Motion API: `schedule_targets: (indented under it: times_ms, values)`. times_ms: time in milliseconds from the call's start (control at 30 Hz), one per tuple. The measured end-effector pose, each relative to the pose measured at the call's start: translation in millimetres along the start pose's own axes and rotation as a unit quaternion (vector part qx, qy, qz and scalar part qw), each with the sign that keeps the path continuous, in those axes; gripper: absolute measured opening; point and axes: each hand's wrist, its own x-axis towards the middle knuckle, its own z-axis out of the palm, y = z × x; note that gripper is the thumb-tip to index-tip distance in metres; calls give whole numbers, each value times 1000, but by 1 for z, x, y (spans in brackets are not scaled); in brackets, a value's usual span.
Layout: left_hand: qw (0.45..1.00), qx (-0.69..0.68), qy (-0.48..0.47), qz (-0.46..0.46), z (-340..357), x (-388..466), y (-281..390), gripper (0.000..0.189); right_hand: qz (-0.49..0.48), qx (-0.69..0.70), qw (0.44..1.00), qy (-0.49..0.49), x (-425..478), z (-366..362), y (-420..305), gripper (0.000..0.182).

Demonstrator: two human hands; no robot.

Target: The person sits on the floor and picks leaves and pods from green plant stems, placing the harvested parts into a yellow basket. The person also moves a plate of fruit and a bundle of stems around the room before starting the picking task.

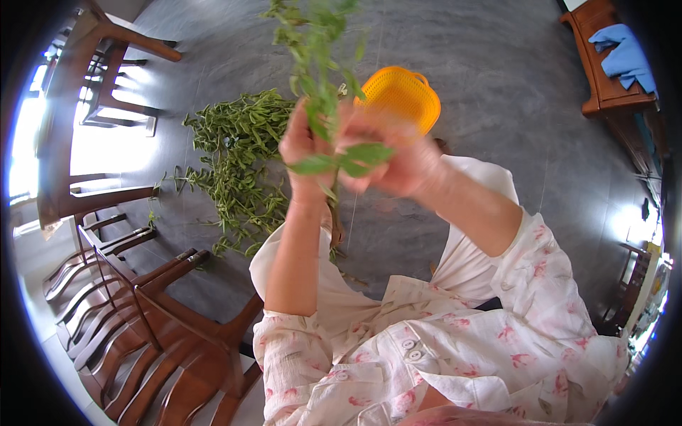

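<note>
A leafy green plant stalk with pods point(314, 58) stands upright before me, blurred by motion. Around its stem is my left hand point(305, 144), fingers curled. My right hand point(391, 152), strongly blurred, is at the same stalk just to the right; leaves partly cover its fingers, and whether it grips anything cannot be told. Beyond my right hand, a yellow perforated plastic basket point(397, 96) rests on the floor, its near side partly hidden by that hand. A heap of green pod-bearing plants point(242, 160) lies on the floor to the left of my left hand.
Wooden chairs point(176, 330) stand at the lower left, and wooden furniture legs point(130, 40) rise at the upper left. At the upper right, a blue cloth point(626, 61) lies on a wooden piece of furniture point(589, 58). Loose plant bits lie on the grey floor point(479, 64).
</note>
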Motion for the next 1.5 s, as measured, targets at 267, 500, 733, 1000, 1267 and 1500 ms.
schedule_targets:
  times_ms: [267, 500, 733, 1000, 1267, 1500]
  values:
    - [959, -248, -25, -135, -32, 16, 30, 25, -120, -136, 978, 107, -2, 0, -48, 7]
    - [924, -338, -76, -165, -34, 13, 27, 16, -104, -323, 921, 192, 12, -17, -43, 15]
    - [906, -361, -106, -193, -29, 3, 26, 24, -75, -499, 852, 140, 30, -12, -31, 23]
    - [917, -335, -93, -198, -30, 2, 20, 24, -77, -461, 878, 101, 26, -14, -29, 21]
    - [943, -252, -59, -210, -27, -3, 18, 22, -39, -410, 908, 79, 27, -13, -27, 25]
    - [974, -156, -38, -161, -32, 6, 16, 17, 11, -136, 986, -100, 15, -9, -34, 28]
